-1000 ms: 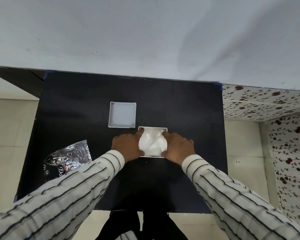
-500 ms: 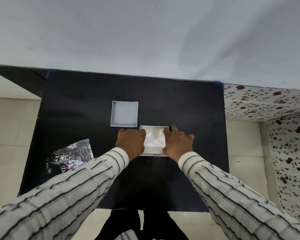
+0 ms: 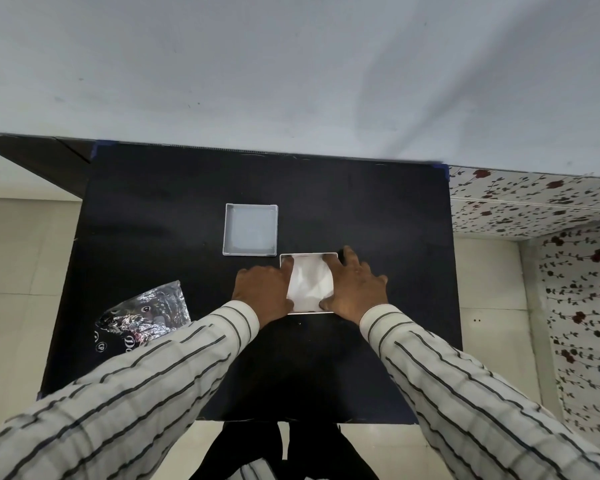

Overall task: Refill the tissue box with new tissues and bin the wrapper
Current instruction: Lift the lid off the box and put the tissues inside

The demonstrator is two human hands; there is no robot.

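**Both Hands Pressing Tissues Into the Open Box**

The left hand lies palm-down over the left side of the tissue box. Its fingers are spread flat, not curled around anything, and its fingertips reach over the left wall onto the tissues. The right hand lies palm-down over the right side of the same box, fingers likewise splayed and flat; some fingertips rest on the tissues, and one finger extends past the far right corner of the box onto the table. Neither hand clamps an object; both press downward with open palms.

The tissues form a white, slightly rumpled stack visible between the two hands, inside the box. The box is white, square and open at the top. It sits on the black table, slightly right of centre and toward the near half.

The lid, a shallow white square tray, lies flat on the table just beyond the box on its left, with the near right corner close to the far left corner of the box.

The wrapper, crumpled silver foil with black printed areas, lies at the near left edge of the table, well apart from the box. Striped sleeves cover both forearms.
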